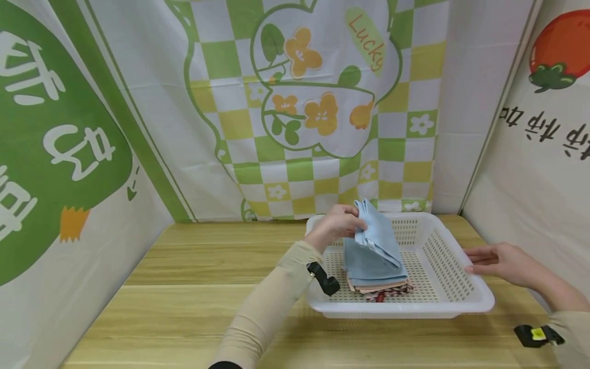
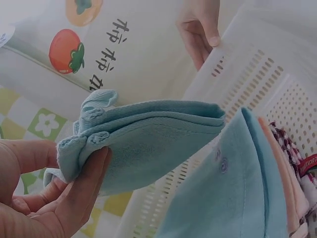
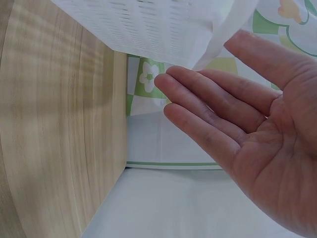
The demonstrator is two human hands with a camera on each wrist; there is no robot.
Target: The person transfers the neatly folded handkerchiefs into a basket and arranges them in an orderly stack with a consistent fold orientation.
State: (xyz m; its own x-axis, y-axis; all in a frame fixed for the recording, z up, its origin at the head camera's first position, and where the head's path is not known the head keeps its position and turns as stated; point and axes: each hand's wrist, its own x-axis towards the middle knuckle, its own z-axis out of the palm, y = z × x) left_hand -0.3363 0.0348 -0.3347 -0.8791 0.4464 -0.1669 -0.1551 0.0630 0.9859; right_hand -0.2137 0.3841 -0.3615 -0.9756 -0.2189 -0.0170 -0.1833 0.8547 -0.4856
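Observation:
My left hand (image 1: 338, 224) pinches the end of a folded light blue towel (image 1: 378, 230) between thumb and fingers, raised and tilted over the white basket (image 1: 454, 307). Below it lies more folded light blue cloth (image 2: 223, 183); whether the two are joined I cannot tell. Under that are a peach cloth (image 2: 285, 178) and a dark red and white patterned cloth (image 2: 290, 144) with a red label. My right hand (image 1: 504, 264) is at the basket's right side, its fingers (image 3: 208, 94) nearly straight outside the wall and the thumb by the rim.
The basket has perforated walls and floor and stands on a wooden table (image 1: 193, 297), towards its back right. Printed cloth hangings (image 1: 313, 169) rise behind the table and along both sides.

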